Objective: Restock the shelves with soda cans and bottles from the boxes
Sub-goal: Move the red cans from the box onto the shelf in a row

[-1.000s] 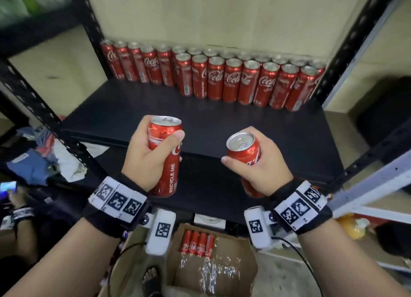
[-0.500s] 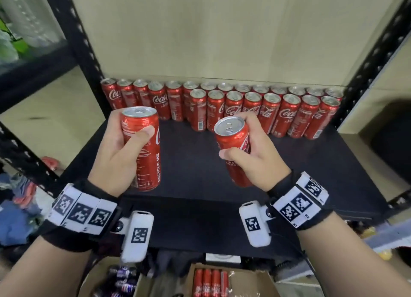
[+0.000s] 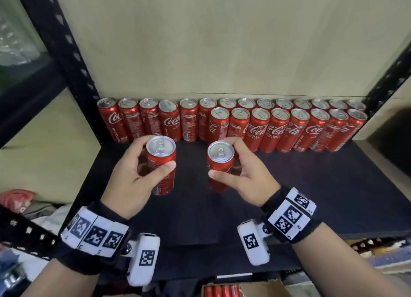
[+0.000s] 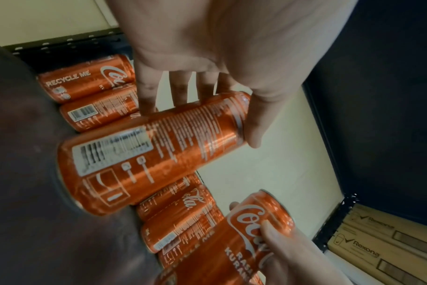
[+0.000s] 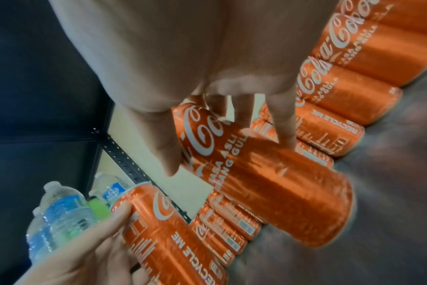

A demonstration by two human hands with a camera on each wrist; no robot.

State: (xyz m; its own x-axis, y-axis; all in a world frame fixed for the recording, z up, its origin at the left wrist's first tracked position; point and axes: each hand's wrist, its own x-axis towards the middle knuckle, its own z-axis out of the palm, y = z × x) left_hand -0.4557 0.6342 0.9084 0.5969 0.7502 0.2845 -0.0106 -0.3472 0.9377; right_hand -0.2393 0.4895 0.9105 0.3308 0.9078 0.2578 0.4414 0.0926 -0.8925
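Each hand holds one red soda can upright over the black shelf [image 3: 333, 196]. My left hand [image 3: 133, 174] grips the left can [image 3: 161, 163], thumb across its front; the same can [image 4: 146, 154] fills the left wrist view. My right hand [image 3: 242, 174] grips the right can [image 3: 220, 165] near its top, shown close in the right wrist view as can [image 5: 268, 183]. Both cans hang just in front of the rows of red cans [image 3: 289, 127] standing along the shelf's back. I cannot tell whether either held can touches the shelf.
Black perforated uprights [image 3: 66, 58] frame the shelf at left and right. A cardboard box [image 3: 233, 290] with several red cans sits below the shelf edge. Water bottles [image 5: 61, 216] stand on the neighbouring shelf to the left. The front row of cans ends mid-shelf, leaving bare shelf at left.
Both hands have carried their cans forward and down toward the back rows. The head view has tilted down onto the shelf.
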